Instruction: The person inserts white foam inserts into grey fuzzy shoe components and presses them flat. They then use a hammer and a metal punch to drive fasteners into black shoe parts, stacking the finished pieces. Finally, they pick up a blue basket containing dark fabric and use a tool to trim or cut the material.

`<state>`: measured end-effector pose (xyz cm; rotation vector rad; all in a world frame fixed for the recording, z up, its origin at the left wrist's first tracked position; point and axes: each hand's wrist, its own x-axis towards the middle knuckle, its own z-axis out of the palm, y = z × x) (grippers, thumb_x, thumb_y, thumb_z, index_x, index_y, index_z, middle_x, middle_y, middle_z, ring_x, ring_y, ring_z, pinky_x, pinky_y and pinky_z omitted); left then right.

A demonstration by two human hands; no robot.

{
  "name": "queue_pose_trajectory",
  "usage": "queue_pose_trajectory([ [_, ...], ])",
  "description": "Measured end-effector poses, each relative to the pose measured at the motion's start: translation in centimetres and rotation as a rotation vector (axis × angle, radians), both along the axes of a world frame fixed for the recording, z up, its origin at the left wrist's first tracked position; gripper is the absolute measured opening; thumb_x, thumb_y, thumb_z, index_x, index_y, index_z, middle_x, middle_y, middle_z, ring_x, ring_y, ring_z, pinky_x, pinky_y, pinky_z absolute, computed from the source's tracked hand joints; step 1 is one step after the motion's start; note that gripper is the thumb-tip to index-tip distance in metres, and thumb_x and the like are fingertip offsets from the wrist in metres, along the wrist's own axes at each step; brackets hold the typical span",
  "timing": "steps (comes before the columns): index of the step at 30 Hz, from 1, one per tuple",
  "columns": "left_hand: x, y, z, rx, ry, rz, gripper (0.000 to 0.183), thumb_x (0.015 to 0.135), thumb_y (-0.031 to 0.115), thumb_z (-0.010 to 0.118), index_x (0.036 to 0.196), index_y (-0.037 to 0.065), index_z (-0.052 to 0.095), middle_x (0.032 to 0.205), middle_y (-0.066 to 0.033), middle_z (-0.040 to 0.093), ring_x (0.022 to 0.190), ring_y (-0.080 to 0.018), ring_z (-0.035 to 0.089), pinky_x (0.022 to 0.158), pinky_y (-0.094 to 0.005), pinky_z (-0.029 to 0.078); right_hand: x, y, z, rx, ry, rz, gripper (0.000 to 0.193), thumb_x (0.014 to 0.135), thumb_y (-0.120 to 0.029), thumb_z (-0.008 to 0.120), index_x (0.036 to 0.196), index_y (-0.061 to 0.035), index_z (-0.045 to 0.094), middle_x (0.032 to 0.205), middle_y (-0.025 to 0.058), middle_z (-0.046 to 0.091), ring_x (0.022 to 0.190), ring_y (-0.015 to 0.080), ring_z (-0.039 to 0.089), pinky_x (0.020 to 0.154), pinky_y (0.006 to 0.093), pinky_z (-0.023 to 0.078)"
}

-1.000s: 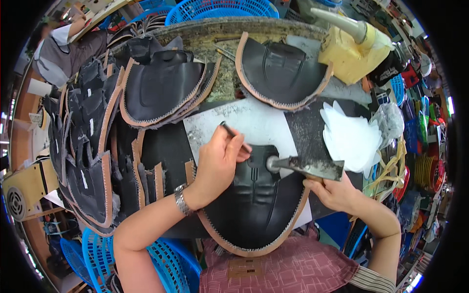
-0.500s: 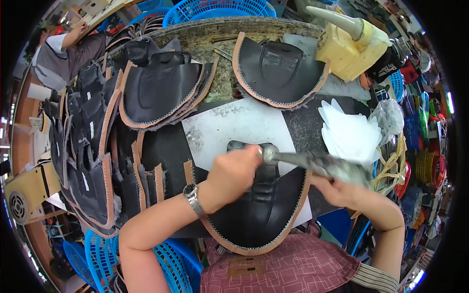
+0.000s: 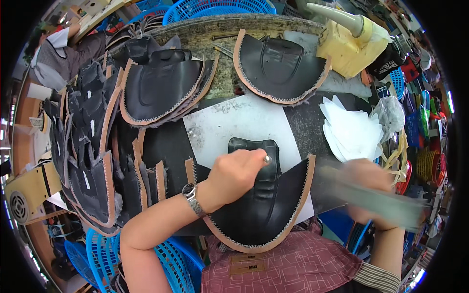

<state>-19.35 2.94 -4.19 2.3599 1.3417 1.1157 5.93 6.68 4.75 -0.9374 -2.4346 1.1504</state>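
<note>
The desk (image 3: 222, 87) is carrying a white sheet (image 3: 234, 119) and, partly over it, the black piece (image 3: 251, 217), which is lying flat before the person, showing a glossy surface, raised ridges and a tan, zigzag-stitched curved edge. At its right, the right hand (image 3: 369, 188) is showing blurred, its grip wrapping round a smeared hammer (image 3: 393, 206). The left hand (image 3: 234, 175) is hovering palm-down above the piece, its grip clamping a metal rod (image 3: 266, 159).

1. Over the white sheet (image 3: 239, 117), beyond the left hand (image 3: 238, 172), there is free passage.
2. At left, the piled black pieces (image 3: 96, 195) block the way.
3. Between sheet and white cut-outs (image 3: 351, 129), a dark strip (image 3: 307, 122) is open.
4. The right hand (image 3: 366, 175) and blurred hammer (image 3: 393, 202) occupy the right.
</note>
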Motion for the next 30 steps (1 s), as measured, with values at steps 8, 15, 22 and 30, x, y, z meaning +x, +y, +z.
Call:
queue_pose_trajectory([
  [8, -2.7, 2.5, 3.3, -0.621, -0.839, 0.205, 0.017, 0.092, 0.014, 0.052, 0.082, -0.001, 0.052, 0.075, -0.0063, 0.065, 0.067, -0.0089, 0.061, 0.062, -0.0242, 0.050, -1.2, -1.7, -4.0, 0.251, -0.150, -0.095, 0.031, 0.067, -0.011, 0.069, 0.093, -0.0081, 0.053, 0.082, 0.0073, 0.058, 0.066, 0.0291, 0.060, 0.060, 0.0381, 0.049],
  [15, -16.2, 2.6, 3.9, 0.113, 0.520, 0.350, 0.010, 0.065, 0.000, 0.062, 0.069, 0.001, 0.052, 0.077, -0.0107, 0.058, 0.078, -0.0296, 0.057, 0.066, -0.0367, 0.047, -2.8, 1.9, -1.8, 0.315, -0.082, -0.072, 0.029, 0.062, -0.006, 0.069, 0.086, -0.0089, 0.054, 0.075, 0.0111, 0.054, 0.066, 0.0301, 0.057, 0.058, 0.0382, 0.045],
  [22, -15.7, 4.0, 10.6, -0.240, -0.061, 0.348, 0.028, 0.074, 0.001, 0.061, 0.064, 0.002, 0.035, 0.065, -0.0035, 0.047, 0.064, -0.0081, 0.047, 0.056, -0.0220, 0.037, -1.3, 18.4, -3.1, 0.514, -0.263, -0.612, 0.025, 0.078, -0.021, 0.065, 0.092, -0.0026, 0.055, 0.076, 0.0153, 0.057, 0.072, 0.0282, 0.055, 0.068, 0.0347, 0.043],
  [30, -1.2, -8.5, 9.4, -0.424, 0.008, -0.494, 0.010, 0.073, 0.005, 0.058, 0.082, 0.005, 0.053, 0.083, -0.0082, 0.054, 0.069, -0.0208, 0.058, 0.054, -0.0296, 0.049, 0.2, 15.6, -4.9, 0.582, 0.101, -0.604, 0.026, 0.078, -0.015, 0.066, 0.099, -0.0008, 0.060, 0.088, 0.0125, 0.061, 0.079, 0.0250, 0.059, 0.072, 0.0329, 0.044],
])
